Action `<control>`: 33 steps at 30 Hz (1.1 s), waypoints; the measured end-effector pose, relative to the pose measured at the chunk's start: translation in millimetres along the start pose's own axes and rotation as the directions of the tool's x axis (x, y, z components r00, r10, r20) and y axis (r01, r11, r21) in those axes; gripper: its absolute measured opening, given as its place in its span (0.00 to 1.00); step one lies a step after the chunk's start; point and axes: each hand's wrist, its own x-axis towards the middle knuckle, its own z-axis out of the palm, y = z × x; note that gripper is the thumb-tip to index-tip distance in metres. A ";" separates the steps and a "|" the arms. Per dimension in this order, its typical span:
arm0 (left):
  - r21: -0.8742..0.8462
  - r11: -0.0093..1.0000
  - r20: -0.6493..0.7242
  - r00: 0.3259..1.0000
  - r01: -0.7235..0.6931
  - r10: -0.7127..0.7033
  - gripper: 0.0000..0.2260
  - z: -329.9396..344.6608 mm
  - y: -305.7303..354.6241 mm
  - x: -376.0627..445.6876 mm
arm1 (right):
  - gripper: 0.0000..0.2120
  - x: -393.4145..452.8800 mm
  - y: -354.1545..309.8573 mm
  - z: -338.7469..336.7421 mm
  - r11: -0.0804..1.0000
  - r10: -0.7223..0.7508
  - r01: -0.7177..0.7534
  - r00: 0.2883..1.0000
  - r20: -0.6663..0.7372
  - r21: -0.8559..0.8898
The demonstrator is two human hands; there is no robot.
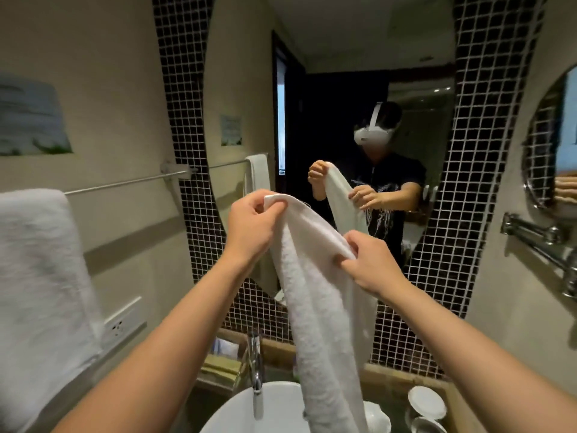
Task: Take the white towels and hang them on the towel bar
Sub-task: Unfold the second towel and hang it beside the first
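Your left hand point(249, 226) & right hand point(368, 260) both pinch the top edge of the white hand towel point(321, 307), which hangs over the basin point(281, 407) rim w/ bar point(125, 182) at left, so a loose pinch could drop it in or snag the faucet point(256, 370).

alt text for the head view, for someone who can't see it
Both hands, left hand and right hand, hold up a white towel over a sink facing a mirror. Another towel hangs on the towel bar at left.
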 end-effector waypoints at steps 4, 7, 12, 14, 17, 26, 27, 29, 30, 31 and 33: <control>-0.017 0.999 -0.086 0.996 -0.028 0.026 0.07 -25.0 8.9 23.9 | 0.11 12.1 -2.9 -20.2 0.999 -0.003 0.005 0.999 -0.036 0.044; -0.047 0.999 -0.155 0.988 -0.024 0.016 0.08 -41.5 6.9 39.6 | 0.13 22.5 -8.8 -33.3 0.998 -0.031 0.034 0.998 -0.045 0.057; -0.084 0.996 -0.254 0.967 -0.034 0.011 0.09 -63.3 9.7 62.5 | 0.15 40.5 -15.9 -48.8 0.997 -0.081 0.081 0.996 -0.045 0.003; -0.057 0.997 -0.265 0.964 -0.054 0.037 0.08 -70.5 11.8 67.3 | 0.19 44.3 -16.6 -53.0 0.996 -0.085 0.085 0.995 -0.056 -0.010; 0.005 0.996 -0.283 0.956 -0.084 0.082 0.06 -79.4 12.4 72.1 | 0.13 48.9 -18.2 -55.5 0.994 -0.074 0.066 0.992 -0.105 -0.083; 0.055 0.998 -0.372 0.927 -0.028 0.047 0.09 -106.9 -10.5 89.2 | 0.08 58.2 -20.3 -55.0 0.993 -0.070 0.057 0.990 -0.125 -0.105; 0.061 0.998 -0.378 0.925 -0.023 0.044 0.09 -108.2 -13.3 90.0 | 0.08 58.4 -20.6 -54.3 0.993 -0.074 0.060 0.987 -0.142 -0.103; 0.072 0.997 -0.388 0.921 -0.012 0.039 0.11 -112.3 -18.5 90.3 | 0.07 57.4 -21.9 -54.9 0.993 -0.071 0.045 0.968 -0.241 -0.112; 0.088 0.996 -0.394 0.918 -0.005 0.039 0.11 -115.5 -21.4 90.3 | 0.07 56.8 -22.1 -55.9 0.993 -0.062 0.028 0.952 -0.298 -0.115; 0.119 0.993 -0.401 0.915 0.003 0.045 0.12 -119.0 -24.0 90.3 | 0.08 56.7 -22.0 -57.0 0.994 -0.051 0.014 0.939 -0.339 -0.113; 0.202 0.979 -0.414 0.908 0.025 0.062 0.14 -126.2 -28.9 90.1 | 0.10 57.5 -23.8 -57.3 0.997 -0.035 0.009 0.934 -0.357 -0.073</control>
